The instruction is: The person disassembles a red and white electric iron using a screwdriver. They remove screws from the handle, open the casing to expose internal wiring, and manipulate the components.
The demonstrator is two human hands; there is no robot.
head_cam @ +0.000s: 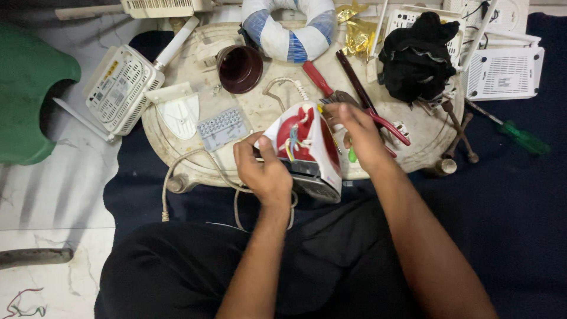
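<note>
Hands grip iron — pliers, cup behind.

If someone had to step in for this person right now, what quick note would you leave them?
Left hand grips the side of the opened red and white clothes iron, held tilted at the edge of the round stool top.
Right hand steadies its other side, fingers at the exposed coloured wires.
The back cover lies off to the left; red-handled pliers lie beside the right hand.
Done: iron opened. Left: wiring, closing.
</note>
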